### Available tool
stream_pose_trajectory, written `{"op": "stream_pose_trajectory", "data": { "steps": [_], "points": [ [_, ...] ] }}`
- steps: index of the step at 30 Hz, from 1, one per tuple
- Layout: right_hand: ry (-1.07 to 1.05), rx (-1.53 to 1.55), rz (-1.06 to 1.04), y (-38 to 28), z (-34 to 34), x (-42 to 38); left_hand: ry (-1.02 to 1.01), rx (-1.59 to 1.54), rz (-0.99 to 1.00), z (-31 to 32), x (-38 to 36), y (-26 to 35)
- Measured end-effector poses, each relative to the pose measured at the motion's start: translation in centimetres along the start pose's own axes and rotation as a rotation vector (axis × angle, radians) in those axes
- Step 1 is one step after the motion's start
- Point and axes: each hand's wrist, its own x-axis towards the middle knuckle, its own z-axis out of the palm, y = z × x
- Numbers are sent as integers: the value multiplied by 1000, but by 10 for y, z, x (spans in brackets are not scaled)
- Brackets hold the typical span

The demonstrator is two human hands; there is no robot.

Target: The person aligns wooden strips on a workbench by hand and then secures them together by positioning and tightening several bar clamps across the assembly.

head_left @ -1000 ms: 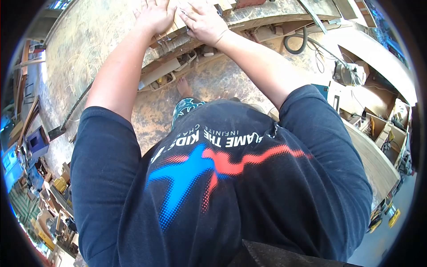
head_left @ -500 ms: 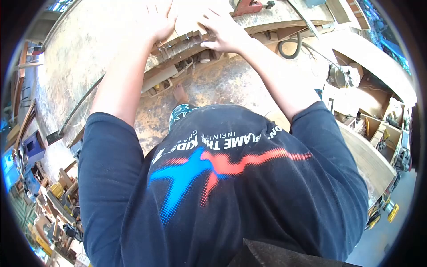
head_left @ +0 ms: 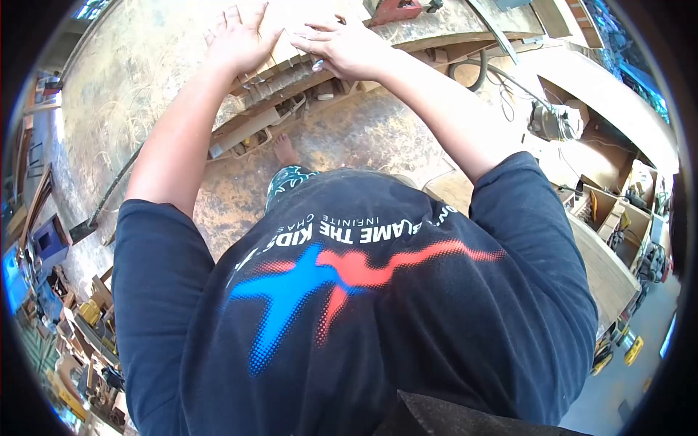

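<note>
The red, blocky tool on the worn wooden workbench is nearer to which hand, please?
The right hand is nearer, apart from the red, blocky tool and to its near left; the left hand is farther left.

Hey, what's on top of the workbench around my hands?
Pieces of wood lie on the workbench near the left hand and right hand, with a red tool farther right. Whatever is directly beneath the hands is covered; glare hides some detail.
</note>
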Motion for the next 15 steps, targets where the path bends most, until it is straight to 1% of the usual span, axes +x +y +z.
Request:
{"op": "stream_pose_trajectory", "data": {
  "steps": [2,5,8,11,15],
  "points": [
    [-47,18,22,0,4,1,-3,-14,4,0,2,-1],
    [4,-1,20,1,17,2,-7,-13,6,1,2,-3],
    [-17,5,38,2,24,1,2,-21,12,2,4,-2],
    [-99,-70,52,-4,9,1,13,-44,7,1,3,-1],
    [-91,-32,69,-8,9,-1,22,-83,21,3,3,-3]
  ]
}}
